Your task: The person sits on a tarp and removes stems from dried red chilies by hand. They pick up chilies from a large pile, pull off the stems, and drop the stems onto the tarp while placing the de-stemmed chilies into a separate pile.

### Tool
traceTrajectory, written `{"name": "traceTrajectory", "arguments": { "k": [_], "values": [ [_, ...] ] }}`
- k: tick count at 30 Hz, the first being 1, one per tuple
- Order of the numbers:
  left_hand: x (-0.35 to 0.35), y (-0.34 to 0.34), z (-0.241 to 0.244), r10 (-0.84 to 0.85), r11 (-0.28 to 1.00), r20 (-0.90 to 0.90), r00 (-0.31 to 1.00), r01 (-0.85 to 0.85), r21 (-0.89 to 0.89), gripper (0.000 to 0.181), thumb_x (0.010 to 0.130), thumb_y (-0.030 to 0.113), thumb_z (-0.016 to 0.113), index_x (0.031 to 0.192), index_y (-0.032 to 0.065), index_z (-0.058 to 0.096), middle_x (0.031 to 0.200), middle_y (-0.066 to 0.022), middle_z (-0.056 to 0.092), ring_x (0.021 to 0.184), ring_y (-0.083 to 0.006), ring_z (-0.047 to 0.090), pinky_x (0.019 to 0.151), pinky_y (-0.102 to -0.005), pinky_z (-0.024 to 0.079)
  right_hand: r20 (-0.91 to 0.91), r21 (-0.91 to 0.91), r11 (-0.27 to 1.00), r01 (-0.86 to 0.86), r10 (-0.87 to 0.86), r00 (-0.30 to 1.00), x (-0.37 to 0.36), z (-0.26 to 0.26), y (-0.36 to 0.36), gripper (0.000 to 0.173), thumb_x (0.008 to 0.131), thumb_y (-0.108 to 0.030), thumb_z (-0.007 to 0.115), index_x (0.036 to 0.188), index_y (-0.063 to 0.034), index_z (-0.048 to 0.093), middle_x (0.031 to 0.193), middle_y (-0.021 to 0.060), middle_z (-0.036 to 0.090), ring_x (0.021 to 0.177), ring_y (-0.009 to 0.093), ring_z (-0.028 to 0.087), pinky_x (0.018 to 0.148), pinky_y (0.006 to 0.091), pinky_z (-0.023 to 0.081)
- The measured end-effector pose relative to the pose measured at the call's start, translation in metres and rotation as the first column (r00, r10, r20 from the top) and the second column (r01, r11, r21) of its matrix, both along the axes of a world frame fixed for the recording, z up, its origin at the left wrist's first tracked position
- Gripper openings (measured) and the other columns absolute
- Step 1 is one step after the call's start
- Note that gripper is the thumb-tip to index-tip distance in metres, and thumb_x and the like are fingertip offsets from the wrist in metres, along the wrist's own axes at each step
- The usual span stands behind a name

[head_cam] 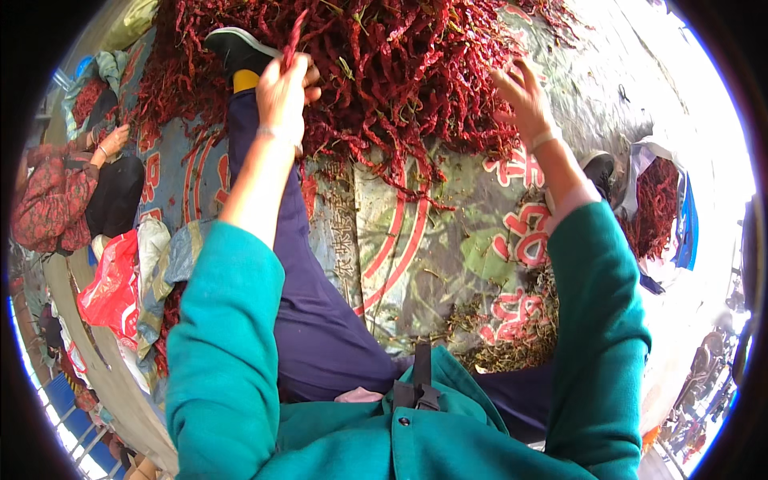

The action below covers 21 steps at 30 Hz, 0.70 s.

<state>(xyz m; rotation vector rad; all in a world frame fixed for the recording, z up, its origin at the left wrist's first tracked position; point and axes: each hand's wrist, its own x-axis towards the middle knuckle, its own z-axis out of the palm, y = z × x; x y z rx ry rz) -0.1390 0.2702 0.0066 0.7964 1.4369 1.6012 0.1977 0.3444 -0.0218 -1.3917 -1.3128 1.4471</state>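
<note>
A large heap of dried red chili peppers [384, 78] lies on a printed plastic sheet [444, 240] before me. My left hand [285, 93], above my outstretched leg near the dark shoe, holds one or more dried red chilies [294, 39] that point up from the fist. At the heap's right edge is my right hand [525, 96], its fingers spread and slightly curled, with nothing seen between them. Small stems and plant scraps [510, 354] lie scattered on the sheet, thickest near my right thigh.
At the right stands an open sack of red chilies [657, 210]. Another person [66, 192] sits at the left, with a bag of chilies [90, 99] beyond. A red plastic bag [114, 282] and woven sacks [153, 270] lie left of my arm.
</note>
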Motion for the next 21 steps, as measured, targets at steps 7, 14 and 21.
{"name": "traceTrajectory", "arguments": {
  "k": [7, 14, 21],
  "values": [
    [0.039, 0.087, -0.021, -0.235, 0.971, 0.024, 0.972, 0.235, -0.043, 0.023, 0.088, 0.02, 0.059, 0.107, 0.0067, 0.059, 0.093, -0.0023, 0.059, 0.074, -0.0132, 0.056, 0.062, -0.0313, 0.054, -0.474, 0.023, 0.993, 0.112, -0.087, 0.876, -0.084, -0.015, 0.055, 0.054, 0.073, 0.002, 0.07, 0.121, -0.0056, 0.047, 0.104, 0.0104, 0.062, 0.089, 0.021, 0.063, 0.074, 0.0357, 0.056],
    [0.062, 0.056, 0.047, -0.318, 0.899, -0.167, 0.933, 0.353, 0.26, 0.024, 0.089, 0.011, 0.054, 0.11, -0.0001, 0.06, 0.103, -0.0009, 0.061, 0.094, -0.0101, 0.052, 0.087, -0.0241, 0.039, -0.554, 0.345, 0.938, -0.033, 0.231, 0.799, -0.085, 0.071, 0.014, 0.06, 0.071, 0.014, 0.061, 0.127, -0.0055, 0.047, 0.111, 0.0048, 0.061, 0.099, 0.015, 0.058, 0.087, 0.0282, 0.047],
    [0.056, -0.064, 0.022, -0.501, 0.86, -0.378, 0.779, 0.496, -0.118, 0.024, 0.089, 0.021, 0.059, 0.105, 0.0024, 0.061, 0.097, -0.0017, 0.061, 0.081, -0.0075, 0.057, 0.066, -0.0245, 0.05, -0.158, 0.338, 0.877, -0.341, 0.41, 0.898, -0.015, 0.01, -0.065, 0.052, 0.076, 0.005, 0.064, 0.125, -0.0089, 0.05, 0.099, 0.0022, 0.064, 0.09, 0.014, 0.062, 0.082, 0.0292, 0.051]
  ]
}}
